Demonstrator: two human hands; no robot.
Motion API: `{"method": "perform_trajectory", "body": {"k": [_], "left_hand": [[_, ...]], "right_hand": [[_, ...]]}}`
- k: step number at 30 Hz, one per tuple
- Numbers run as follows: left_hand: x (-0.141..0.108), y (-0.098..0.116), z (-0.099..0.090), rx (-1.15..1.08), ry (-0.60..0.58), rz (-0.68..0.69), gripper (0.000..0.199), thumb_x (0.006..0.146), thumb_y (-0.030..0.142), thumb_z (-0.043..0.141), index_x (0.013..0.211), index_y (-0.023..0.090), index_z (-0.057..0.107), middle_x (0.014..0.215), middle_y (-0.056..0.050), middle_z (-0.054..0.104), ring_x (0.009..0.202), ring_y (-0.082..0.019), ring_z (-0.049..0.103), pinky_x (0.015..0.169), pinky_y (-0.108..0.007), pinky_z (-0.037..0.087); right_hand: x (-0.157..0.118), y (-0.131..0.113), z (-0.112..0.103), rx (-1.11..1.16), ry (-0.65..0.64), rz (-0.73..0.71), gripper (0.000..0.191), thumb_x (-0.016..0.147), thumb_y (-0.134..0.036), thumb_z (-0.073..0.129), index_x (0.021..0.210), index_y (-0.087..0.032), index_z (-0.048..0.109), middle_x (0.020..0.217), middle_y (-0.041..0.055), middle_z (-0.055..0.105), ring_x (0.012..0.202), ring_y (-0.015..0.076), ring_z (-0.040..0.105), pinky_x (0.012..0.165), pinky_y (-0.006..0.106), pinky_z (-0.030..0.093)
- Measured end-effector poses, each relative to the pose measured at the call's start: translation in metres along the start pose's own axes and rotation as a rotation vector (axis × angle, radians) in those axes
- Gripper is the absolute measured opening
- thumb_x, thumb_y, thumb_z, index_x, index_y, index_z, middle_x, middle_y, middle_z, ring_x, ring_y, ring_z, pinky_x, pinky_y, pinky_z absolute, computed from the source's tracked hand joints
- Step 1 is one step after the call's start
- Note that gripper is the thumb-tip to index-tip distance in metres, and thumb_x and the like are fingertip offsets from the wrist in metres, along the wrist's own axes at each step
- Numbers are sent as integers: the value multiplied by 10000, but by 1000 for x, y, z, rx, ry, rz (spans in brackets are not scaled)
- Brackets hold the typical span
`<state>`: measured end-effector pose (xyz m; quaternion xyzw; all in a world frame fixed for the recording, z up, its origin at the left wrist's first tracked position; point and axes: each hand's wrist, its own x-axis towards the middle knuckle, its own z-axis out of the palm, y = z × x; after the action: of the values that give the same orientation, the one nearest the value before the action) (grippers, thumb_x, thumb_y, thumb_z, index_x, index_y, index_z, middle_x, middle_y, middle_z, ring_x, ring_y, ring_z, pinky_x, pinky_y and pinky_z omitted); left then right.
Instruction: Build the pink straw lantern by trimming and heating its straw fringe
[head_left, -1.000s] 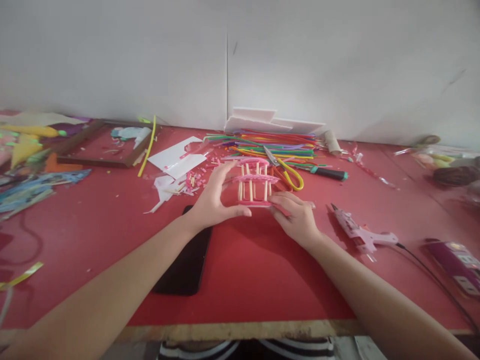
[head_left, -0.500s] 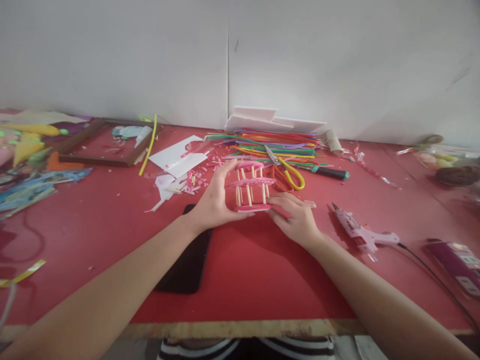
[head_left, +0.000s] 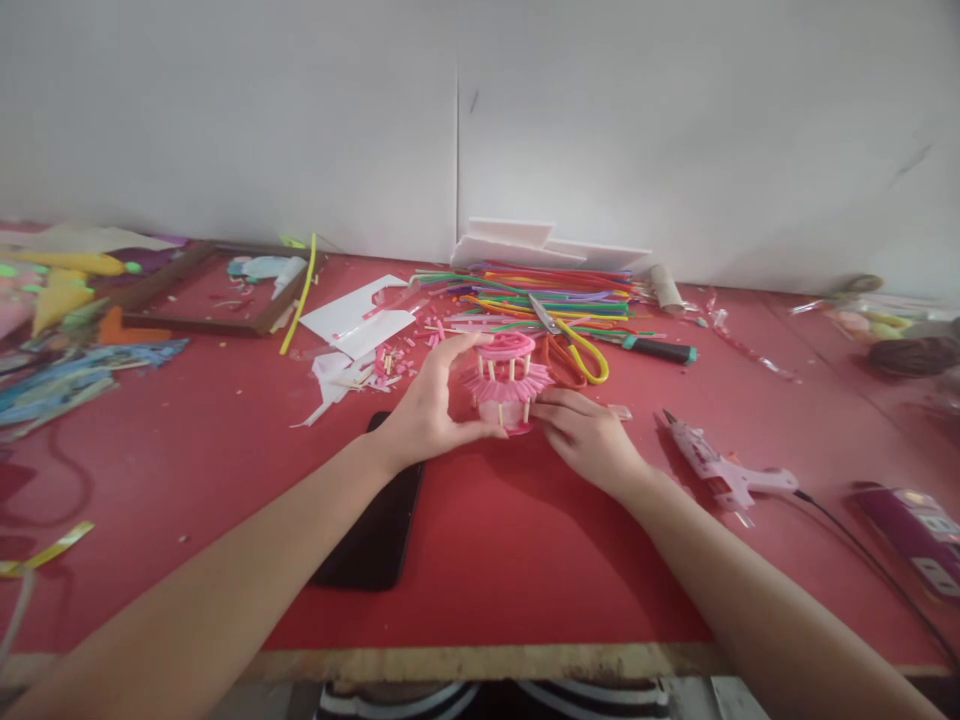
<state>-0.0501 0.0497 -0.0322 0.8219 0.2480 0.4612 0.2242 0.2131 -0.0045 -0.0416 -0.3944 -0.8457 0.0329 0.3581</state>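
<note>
Between my hands is a small pink tiered craft model (head_left: 508, 382), with round pink layers, a frilled middle ring and pale stick posts. My left hand (head_left: 429, 405) grips it from the left, fingers at its top and thumb under its base. On the other side my right hand (head_left: 589, 435) has its fingers bent against the model's lower right; the fingertips are partly hidden behind it. The model is held above the red table, its top tipped slightly toward me. Scissors with yellow and orange handles (head_left: 581, 350) lie just behind it.
A black phone (head_left: 375, 530) lies under my left forearm. To the right are a pink glue gun (head_left: 724, 465) with a cord and a purple power strip (head_left: 911, 530). Colourful pipe cleaners (head_left: 555, 290), a dark-handled cutter (head_left: 660, 348), white paper (head_left: 360, 315) and a brown frame (head_left: 202, 325) lie behind.
The model has tilted so its pink top and the frilled ring's upper side now face me more. My right fingers have curled in closer at its lower right.
</note>
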Motion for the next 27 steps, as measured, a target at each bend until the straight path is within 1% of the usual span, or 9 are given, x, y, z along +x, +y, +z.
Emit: {"method": "perform_trajectory", "body": {"k": [3,7,8,10,13,17,21,24,27], "left_hand": [[1,2,-2,119,8,54,919,766,453,888,1520,313,380,1475,-174,552,1401,-392,551,1180,-634,459],[3,8,-6,204,-61,179,813,863,218,748,1543,324,317,1463,-163,559,1422,-370,534,1180,-632,452],[4,10,-7,204,-67,207,843,854,207,738,1557,324,286,1466,-164,550,1426,-371,525,1184,-640,443],[3,12,-8,192,-67,239,909,825,242,759,1574,312,249,1479,-175,522,1438,-385,498,1199,-662,411],[0,8,-6,167,-52,159,1012,778,387,839,1587,282,239,1547,-214,438,1475,-430,439,1216,-684,368],[-6,-4,0,137,-79,-103,1267,662,606,910,1610,279,136,1621,-275,321,1519,-514,356,1199,-747,335],[-9,-8,3,-10,-109,-200,1163,791,482,859,1595,281,43,1547,-268,448,1449,-451,497,1169,-704,407],[-9,-4,2,-64,-124,-199,1117,812,332,838,1586,291,34,1538,-259,463,1425,-423,530,1151,-678,441],[-11,0,0,-61,-161,-165,1098,803,249,813,1586,287,43,1536,-255,462,1441,-423,509,1178,-692,401]], "right_hand": [[-2,4,-18,1,-9,-27,394,893,-77,488,993,-292,803,1035,16,820,965,183,790,862,314,656],[-4,22,-52,-76,62,78,353,854,-69,497,951,-258,779,944,34,809,890,225,779,822,372,636],[-4,27,-60,-110,28,124,343,829,-75,515,968,-250,775,966,45,803,901,243,771,815,388,627],[-6,38,-69,-184,-158,237,348,778,-105,566,1022,-249,769,993,57,783,914,266,750,802,396,609],[-8,49,-72,-186,-361,309,294,786,-173,635,1031,-261,771,919,46,764,843,250,734,752,360,591],[-9,48,-71,-159,-431,343,123,819,-226,651,888,-255,749,890,34,774,790,222,732,702,316,572],[-8,52,-84,-208,-448,430,169,812,-246,650,955,-248,740,911,22,775,803,213,727,712,293,545],[-7,70,-100,-329,-405,530,193,821,-261,649,991,-233,736,972,56,772,861,236,714,739,306,509],[-6,93,-113,-423,-379,586,133,794,-190,658,905,-188,732,942,122,770,830,257,704,710,325,486]]}}
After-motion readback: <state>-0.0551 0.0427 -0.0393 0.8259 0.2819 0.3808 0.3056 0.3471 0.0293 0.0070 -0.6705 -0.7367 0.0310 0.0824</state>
